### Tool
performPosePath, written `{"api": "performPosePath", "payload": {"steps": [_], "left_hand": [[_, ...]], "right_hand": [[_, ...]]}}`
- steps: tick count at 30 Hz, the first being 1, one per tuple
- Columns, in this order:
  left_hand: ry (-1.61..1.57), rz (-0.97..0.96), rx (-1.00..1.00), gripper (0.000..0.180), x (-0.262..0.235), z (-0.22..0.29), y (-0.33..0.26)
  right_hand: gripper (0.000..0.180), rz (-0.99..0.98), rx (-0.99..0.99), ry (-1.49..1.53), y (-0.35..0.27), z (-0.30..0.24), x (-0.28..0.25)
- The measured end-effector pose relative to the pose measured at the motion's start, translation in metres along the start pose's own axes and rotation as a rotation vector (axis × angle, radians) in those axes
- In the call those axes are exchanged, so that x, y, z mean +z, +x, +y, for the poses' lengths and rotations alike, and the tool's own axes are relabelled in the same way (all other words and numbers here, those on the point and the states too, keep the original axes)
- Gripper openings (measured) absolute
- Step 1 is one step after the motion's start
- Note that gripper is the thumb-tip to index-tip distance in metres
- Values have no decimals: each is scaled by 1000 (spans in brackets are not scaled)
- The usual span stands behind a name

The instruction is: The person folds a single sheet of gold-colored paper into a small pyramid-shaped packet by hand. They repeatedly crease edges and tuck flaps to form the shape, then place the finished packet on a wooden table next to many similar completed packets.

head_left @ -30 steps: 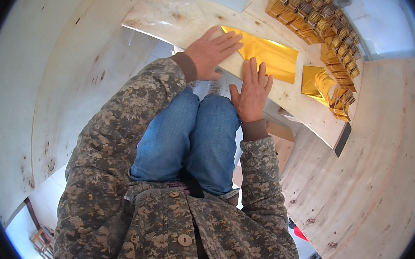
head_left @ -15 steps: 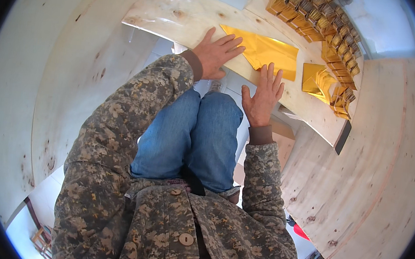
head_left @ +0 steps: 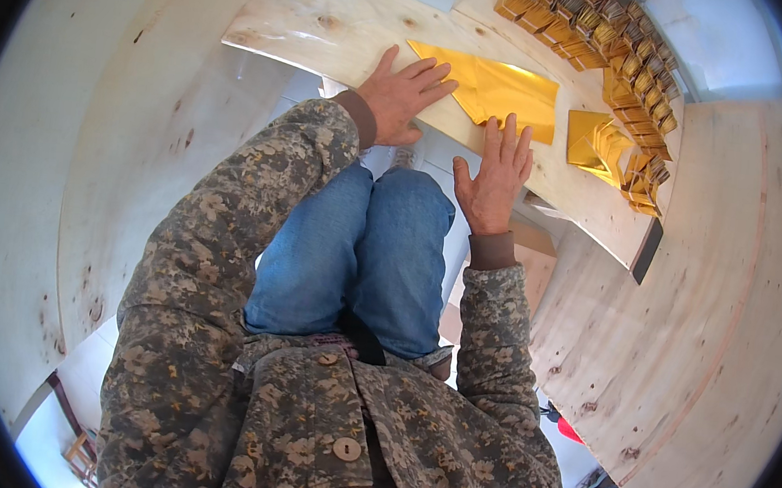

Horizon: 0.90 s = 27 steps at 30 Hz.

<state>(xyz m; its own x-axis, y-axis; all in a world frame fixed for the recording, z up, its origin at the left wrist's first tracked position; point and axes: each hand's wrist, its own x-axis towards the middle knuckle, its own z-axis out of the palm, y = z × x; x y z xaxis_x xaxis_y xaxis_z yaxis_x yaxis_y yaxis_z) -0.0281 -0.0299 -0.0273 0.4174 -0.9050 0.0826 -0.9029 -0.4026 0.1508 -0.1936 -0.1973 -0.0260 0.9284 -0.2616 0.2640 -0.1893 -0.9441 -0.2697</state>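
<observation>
Head view: I see the gold sheet [head_left: 500, 91], long axis left–right, beyond left hand [head_left: 392, 101] and right hand [head_left: 495, 181], both spread, fingertips overlapping it.

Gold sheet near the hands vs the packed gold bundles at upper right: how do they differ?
The gold sheet lies broad and mostly flat; the gold bundles are small and packed in rows. The sheet is bright yellow-gold; the bundles show darker, brownish tops. The left hand overlaps the sheet; no hand is at the bundles. Both are gold-toned, on the wooden table.
</observation>
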Motion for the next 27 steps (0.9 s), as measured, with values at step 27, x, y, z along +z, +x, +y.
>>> {"api": "performPosePath", "payload": {"steps": [27], "left_hand": [[-130, 129, -25, 100, 12, -3, 0]], "right_hand": [[25, 298, 45, 256, 35, 14, 32]]}}
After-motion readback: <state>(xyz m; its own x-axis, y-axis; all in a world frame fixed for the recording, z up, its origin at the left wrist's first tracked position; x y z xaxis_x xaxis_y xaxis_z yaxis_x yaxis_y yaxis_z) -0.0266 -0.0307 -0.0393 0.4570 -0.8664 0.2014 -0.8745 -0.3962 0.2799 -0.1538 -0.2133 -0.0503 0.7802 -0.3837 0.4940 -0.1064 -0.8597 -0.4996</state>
